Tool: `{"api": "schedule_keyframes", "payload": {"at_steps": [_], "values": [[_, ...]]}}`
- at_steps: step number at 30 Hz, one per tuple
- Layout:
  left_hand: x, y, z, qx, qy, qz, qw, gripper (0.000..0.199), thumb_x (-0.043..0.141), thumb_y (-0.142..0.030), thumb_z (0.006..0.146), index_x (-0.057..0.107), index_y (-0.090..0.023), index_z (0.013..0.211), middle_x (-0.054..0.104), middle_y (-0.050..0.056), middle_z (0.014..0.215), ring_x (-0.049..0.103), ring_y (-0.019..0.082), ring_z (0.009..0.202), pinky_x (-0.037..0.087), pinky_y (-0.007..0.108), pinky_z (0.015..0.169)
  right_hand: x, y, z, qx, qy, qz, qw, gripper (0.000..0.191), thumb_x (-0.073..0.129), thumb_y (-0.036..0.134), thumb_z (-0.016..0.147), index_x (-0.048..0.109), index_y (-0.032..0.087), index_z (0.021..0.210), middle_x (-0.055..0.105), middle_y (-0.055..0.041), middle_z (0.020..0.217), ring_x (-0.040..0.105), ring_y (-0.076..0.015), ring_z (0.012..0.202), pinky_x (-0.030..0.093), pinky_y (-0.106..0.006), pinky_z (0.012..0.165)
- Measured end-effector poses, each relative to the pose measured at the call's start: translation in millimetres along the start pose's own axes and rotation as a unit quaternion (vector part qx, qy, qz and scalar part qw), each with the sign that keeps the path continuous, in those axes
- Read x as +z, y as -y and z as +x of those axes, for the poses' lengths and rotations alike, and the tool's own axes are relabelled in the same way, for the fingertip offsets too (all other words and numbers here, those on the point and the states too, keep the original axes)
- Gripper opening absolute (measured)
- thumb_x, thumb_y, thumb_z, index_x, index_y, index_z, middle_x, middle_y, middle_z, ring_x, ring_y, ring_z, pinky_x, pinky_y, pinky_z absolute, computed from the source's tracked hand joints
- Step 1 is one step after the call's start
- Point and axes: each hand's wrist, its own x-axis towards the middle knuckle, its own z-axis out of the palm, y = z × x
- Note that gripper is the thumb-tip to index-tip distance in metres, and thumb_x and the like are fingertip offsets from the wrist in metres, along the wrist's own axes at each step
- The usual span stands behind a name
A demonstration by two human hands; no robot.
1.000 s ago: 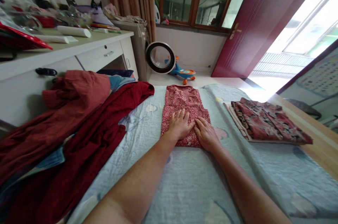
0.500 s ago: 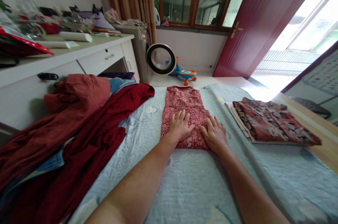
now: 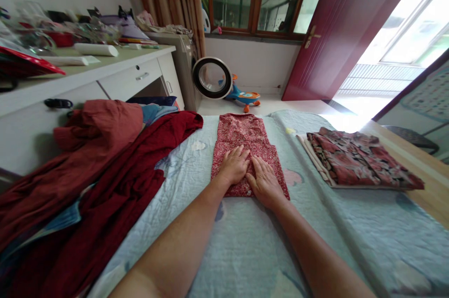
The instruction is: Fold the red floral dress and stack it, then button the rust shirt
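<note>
A folded red garment with a small white pattern [image 3: 242,132] lies flat on the light-blue bedspread [image 3: 245,246] in front of me. Flat on its left part rests my left hand [image 3: 235,166], fingers stretched out. My right hand [image 3: 264,181] presses on the garment's lower middle, open too, its fingertips close beside my left hand. Neither hand grips the cloth. To the right sits a stack of folded clothes [image 3: 361,160], a dark and pink patterned piece on top. On the left are a loose dark red garment [image 3: 129,181] and a rust-coloured one [image 3: 101,125], heaped over some blue cloth.
A white cabinet [image 3: 122,78] with a cluttered top runs along the left wall. Beyond the bed stand a washing machine with its round door [image 3: 212,78] open and a blue-orange ride-on toy [image 3: 245,97]. A dark red door [image 3: 336,31] is open at the right.
My right hand has slid left from the garment's right edge to its middle, next to my left hand. The left hand has barely shifted on the cloth.
</note>
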Motion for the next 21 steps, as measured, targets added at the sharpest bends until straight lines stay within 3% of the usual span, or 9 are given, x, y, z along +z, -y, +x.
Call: {"api": "schedule_keyframes", "payload": {"at_steps": [5,12,17,21], "values": [[-7.0,17,4,0.023,0.015,-0.014,1.0,0.053,0.027,-0.048,0.1,0.038,-0.027,0.147,0.03,0.004,0.16,0.028,0.022,0.146,0.025,0.046,0.117,-10,9,2,0.014,0.05,-0.054,0.997,0.058,0.037,0.04,0.098,0.037,0.012,0.149,0.033,-0.0106,0.157,0.024,-0.0248,0.147,0.017,-0.043,0.12],[-11.4,32,8,-0.031,0.026,-0.009,0.999,0.059,0.027,-0.054,0.098,0.033,-0.027,0.15,0.028,0.005,0.16,0.023,0.023,0.148,0.018,0.05,0.119,-14,14,4,0.03,0.08,-0.088,0.992,0.057,0.037,0.043,0.098,0.032,0.025,0.152,0.03,-0.0042,0.159,0.02,-0.0237,0.148,0.01,-0.044,0.12],[-7.1,35,9,-0.106,-0.02,0.002,0.994,0.064,0.029,-0.06,0.096,0.035,-0.023,0.149,0.034,0.009,0.157,0.026,0.027,0.147,0.017,0.055,0.118,-16,16,5,0.034,0.096,-0.099,0.99,0.055,0.036,0.046,0.099,0.037,0.028,0.15,0.028,-0.0035,0.16,0.019,-0.0244,0.148,0.01,-0.045,0.12],[-10.7,34,8,-0.177,-0.102,0.009,0.979,0.064,0.038,-0.054,0.095,0.037,-0.018,0.147,0.037,0.016,0.155,0.03,0.032,0.144,0.021,0.061,0.114,-16,17,5,0.037,0.097,-0.099,0.99,0.059,0.035,0.048,0.098,0.034,0.023,0.151,0.028,-0.0036,0.16,0.019,-0.0238,0.148,0.009,-0.044,0.12]]}}
